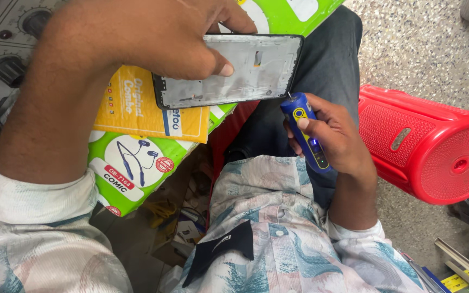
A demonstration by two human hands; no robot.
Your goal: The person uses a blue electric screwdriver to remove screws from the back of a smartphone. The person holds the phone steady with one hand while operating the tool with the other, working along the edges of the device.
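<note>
Here the left hand [153,38] is clamped on a phone frame [229,70], thumb pressed flat on its grey inner face, holding it above the lap. The right hand [335,135] is wrapped tight around a blue electric screwdriver [304,133], whose thin bit touches the frame's lower right corner. To my eye, good work here means keeping the bit square to the screw head and the frame steady under the thumb, so the tip does not slip. Left of the frame lie a yellow padded envelope [131,108] and a green earphone box [137,168], both closed, contents unseen. Right of the frame stands a red speaker [430,146] on the floor.
</note>
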